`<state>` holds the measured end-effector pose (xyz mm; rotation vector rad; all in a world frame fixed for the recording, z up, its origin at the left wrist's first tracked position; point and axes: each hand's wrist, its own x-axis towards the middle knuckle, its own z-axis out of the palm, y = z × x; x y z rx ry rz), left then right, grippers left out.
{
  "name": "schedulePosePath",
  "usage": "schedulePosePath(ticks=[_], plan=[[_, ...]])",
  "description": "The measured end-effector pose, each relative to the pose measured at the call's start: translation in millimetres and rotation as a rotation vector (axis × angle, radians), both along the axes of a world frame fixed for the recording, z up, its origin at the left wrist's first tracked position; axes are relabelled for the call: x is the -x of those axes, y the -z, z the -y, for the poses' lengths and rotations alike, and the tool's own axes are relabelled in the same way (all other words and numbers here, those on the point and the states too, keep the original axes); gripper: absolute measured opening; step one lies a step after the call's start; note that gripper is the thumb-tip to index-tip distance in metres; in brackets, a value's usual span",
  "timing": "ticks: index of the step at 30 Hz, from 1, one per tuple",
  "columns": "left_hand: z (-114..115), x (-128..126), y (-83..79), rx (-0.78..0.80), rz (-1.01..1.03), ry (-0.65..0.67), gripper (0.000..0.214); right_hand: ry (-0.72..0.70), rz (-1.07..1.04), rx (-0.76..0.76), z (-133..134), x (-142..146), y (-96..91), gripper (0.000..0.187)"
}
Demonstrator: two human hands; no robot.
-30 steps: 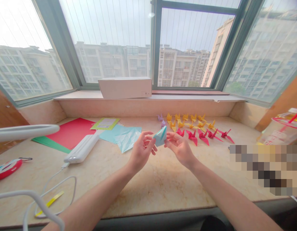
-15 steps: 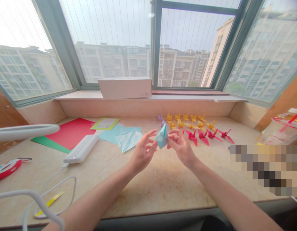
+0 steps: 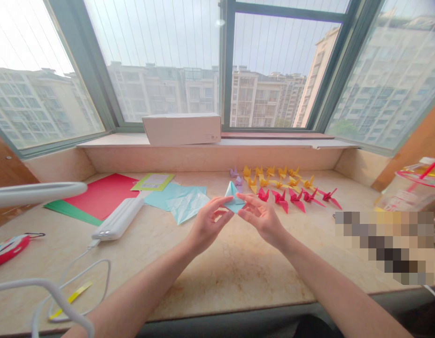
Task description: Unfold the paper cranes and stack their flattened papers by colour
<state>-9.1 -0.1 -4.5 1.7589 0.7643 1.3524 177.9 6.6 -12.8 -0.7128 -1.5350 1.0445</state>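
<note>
A small folded piece of light blue origami paper is held up between both hands above the counter. My left hand pinches its left side with thumb and fingers. On the other side, my right hand grips the right edge, its fingers lying over the front. A pointed flap stands up above the fingertips. Behind the hands sit folded paper cranes: red ones, yellow ones and lilac ones. To the left lies a creased light blue sheet.
Red paper, green paper and a yellow-green packet lie at left beside a white power bank with a looping cable. A white box rests on the sill. A plastic cup stands far right, near a blurred-out patch.
The blue paper has been tilted and lowered slightly, and my fingers have closed over its middle. My right hand has shifted its grip to the front of the paper.
</note>
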Motion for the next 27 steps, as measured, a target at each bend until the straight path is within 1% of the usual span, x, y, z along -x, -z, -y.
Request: schedulePosePath(ticks=[3, 6, 9, 11, 13, 15, 17, 18, 21, 24, 27], plan=[[-1, 1, -0.5, -0.011, -0.044, 0.006, 0.027, 0.076, 0.061, -0.034, -1, 0, 2.0, 0.028], [-2, 2, 1.3, -0.044, -0.073, -0.041, 0.019, 0.134, 0.091, -0.044, -1, 1, 3.7, 0.024], [-3, 2, 3.7, -0.033, -0.069, -0.119, 0.016, 0.126, 0.077, -0.089, -1, 3, 6.2, 0.021], [-2, 1, 4.2, 0.007, -0.029, -0.137, 0.016, 0.109, 0.051, -0.1, -1, 6, 8.0, 0.023], [-2, 0, 3.7, 0.051, 0.034, -0.121, 0.02, 0.1, 0.007, -0.072, -1, 9, 9.2, 0.032], [-2, -1, 2.9, 0.089, 0.077, -0.096, 0.031, 0.108, -0.035, -0.032, -1, 11, 9.5, 0.044], [-2, -1, 1.9, 0.125, 0.08, -0.067, 0.032, 0.127, -0.038, 0.001, -1, 12, 9.1, 0.05], [-2, -1, 1.3, 0.14, 0.073, -0.052, 0.029, 0.136, -0.026, 0.015, -1, 12, 8.6, 0.049], [-3, 0, -0.7, 0.169, 0.049, -0.013, 0.021, 0.142, 0.011, 0.043, 0, 12, 6.7, 0.037], [-2, -1, -2.6, 0.181, 0.056, -0.009, 0.02, 0.139, 0.016, 0.043, 1, 12, 4.8, 0.032], [0, -3, -3.7, 0.202, 0.085, -0.01, 0.024, 0.123, 0.005, 0.058, 1, 13, 3.3, 0.032]])
